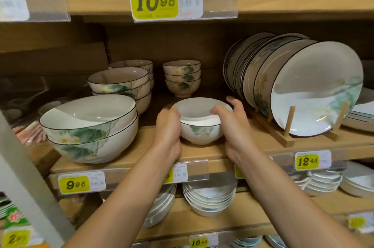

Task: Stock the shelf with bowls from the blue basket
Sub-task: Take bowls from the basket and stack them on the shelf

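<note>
A small stack of white bowls (199, 124) with a green leaf print and dark rims sits at the front middle of the wooden shelf (202, 152). My left hand (168, 126) grips its left side. My right hand (230, 124) holds its right side, thumb over the rim and fingers spread behind. Behind it stands a stack of three matching small bowls (182, 77). The blue basket is out of view.
Two large bowls (89, 128) stand at the left, with medium bowl stacks (119, 83) behind them. Plates (303, 89) lean in a wooden rack (283, 134) at the right. Price tags line the shelf edges. More bowls fill the shelf below (210, 197).
</note>
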### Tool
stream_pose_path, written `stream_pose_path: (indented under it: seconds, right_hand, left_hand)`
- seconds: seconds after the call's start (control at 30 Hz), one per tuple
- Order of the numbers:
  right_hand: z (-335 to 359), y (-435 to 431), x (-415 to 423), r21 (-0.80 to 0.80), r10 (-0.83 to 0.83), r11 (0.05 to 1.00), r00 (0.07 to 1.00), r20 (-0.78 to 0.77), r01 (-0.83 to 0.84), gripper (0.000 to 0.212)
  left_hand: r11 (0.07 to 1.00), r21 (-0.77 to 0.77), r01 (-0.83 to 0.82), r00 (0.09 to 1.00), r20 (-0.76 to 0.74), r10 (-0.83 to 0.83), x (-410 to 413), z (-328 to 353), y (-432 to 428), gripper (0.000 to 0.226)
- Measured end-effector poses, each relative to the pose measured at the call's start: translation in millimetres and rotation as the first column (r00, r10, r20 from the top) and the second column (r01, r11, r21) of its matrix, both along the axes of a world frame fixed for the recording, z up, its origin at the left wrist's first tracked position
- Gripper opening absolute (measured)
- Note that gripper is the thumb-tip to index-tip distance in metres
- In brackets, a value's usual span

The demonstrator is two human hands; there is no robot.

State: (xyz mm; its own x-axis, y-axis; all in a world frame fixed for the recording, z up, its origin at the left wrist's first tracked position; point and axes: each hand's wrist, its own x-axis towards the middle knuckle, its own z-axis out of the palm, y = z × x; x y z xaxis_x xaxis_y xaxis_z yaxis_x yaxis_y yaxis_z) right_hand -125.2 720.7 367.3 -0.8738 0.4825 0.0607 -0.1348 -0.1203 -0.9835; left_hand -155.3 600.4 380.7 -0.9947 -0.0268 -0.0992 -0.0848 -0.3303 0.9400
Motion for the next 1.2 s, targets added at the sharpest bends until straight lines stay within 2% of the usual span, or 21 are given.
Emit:
stream_pose_path:
  seconds: [0.07,0.17,0.23,0.3,0.37,0.4,0.47,0.5,0.6,0.67,0.73,0.8,0.93,1.0,1.07,1.13,1.2]
  right_hand:
    - [7.0,5.0,-9.3,-0.056,0.043,0.998,0.998,0.038,-0.04,0.06]
    - [24.0,24.0,-20.2,-0.196,0.209,0.963,0.971,0.12,-0.184,0.058]
    - [31.3,29.5,-22.9,-0.207,0.306,0.94,0.939,0.159,-0.271,0.056]
    - [34.4,30.6,-26.8,-0.186,0.365,0.924,0.916,0.169,-0.334,0.053]
    - [37.6,26.0,-27.8,-0.16,0.313,0.944,0.934,0.172,-0.288,0.046]
    - [35.8,23.9,-26.4,-0.158,0.235,0.965,0.958,0.163,-0.209,0.043]
    - [20.9,16.9,-16.8,-0.128,0.053,0.991,0.992,0.117,-0.038,0.048]
    - [12.6,9.9,-9.3,-0.102,0.025,0.995,0.997,0.077,-0.018,0.055]
    - [1.2,-12.2,-1.7,-0.043,0.102,0.994,0.995,0.019,-0.101,0.067]
    - [8.9,-11.2,-10.8,-0.085,0.039,0.996,0.996,0.074,-0.033,0.056]
    - [17.2,3.9,-17.1,-0.164,0.076,0.985,0.987,0.139,-0.053,0.045]
    - [27.0,18.7,-24.5,-0.22,0.176,0.966,0.97,0.17,-0.137,0.053]
    - [35.8,30.9,-29.3,-0.177,0.392,0.916,0.897,0.202,-0.36,0.062]
    - [35.2,30.2,-30.7,-0.172,0.371,0.924,0.907,0.198,-0.34,0.05]
    - [27.5,27.5,-29.7,-0.131,0.21,0.974,0.96,0.184,-0.187,0.037]
    - [7.4,20.7,-21.5,-0.096,0.055,0.994,0.99,0.133,-0.042,0.065]
    - [-2.7,5.7,-7.3,-0.086,0.094,0.992,0.993,0.066,-0.089,0.09]
  left_hand:
    - [1.0,-0.021,0.007,0.999,-0.052,-0.008,9.0,-7.5,0.0,0.032]
    - [0.996,-0.075,0.044,0.997,-0.065,-0.049,15.8,-13.2,-9.0,0.052]
    - [0.999,0.005,0.033,0.999,0.014,-0.033,2.2,-7.0,-11.7,0.041]
    - [0.99,0.1,0.104,0.988,0.106,-0.115,-7.0,3.1,-13.8,0.034]
    - [0.987,0.141,0.08,0.988,0.117,-0.097,-13.0,3.6,-14.2,0.028]
    - [0.99,0.129,0.054,0.992,0.109,-0.068,-14.2,2.2,-14.2,0.027]
    - [0.995,0.101,-0.011,0.996,0.09,0.002,-16.2,-2.9,-12.2,0.029]
    - [0.994,0.091,-0.052,0.996,0.077,0.045,-16.1,-4.2,-9.3,0.032]
    - [0.991,0.074,-0.108,0.994,0.016,0.108,-7.1,-6.1,0.0,0.047]
    - [0.997,0.053,-0.06,0.998,-0.018,0.061,3.2,-12.6,0.9,0.058]
    - [1.0,0.02,-0.008,1.0,-0.017,0.008,9.7,-15.5,-7.5,0.061]
    - [0.999,0.016,0.03,1.0,-0.006,-0.03,5.6,-10.1,-17.6,0.053]
    - [0.993,0.091,0.073,0.994,0.069,-0.079,-7.1,3.5,-17.7,0.022]
    - [0.99,0.134,0.049,0.996,0.066,-0.058,-7.5,1.5,-14.8,0.016]
    - [0.989,0.146,0.014,0.998,0.063,-0.024,-6.1,-1.8,-13.3,0.016]
    - [0.991,0.13,-0.04,0.998,0.058,0.033,-3.2,-3.5,-9.6,0.016]
    - [0.988,0.122,-0.094,0.995,0.034,0.09,2.6,-3.4,-3.1,0.015]
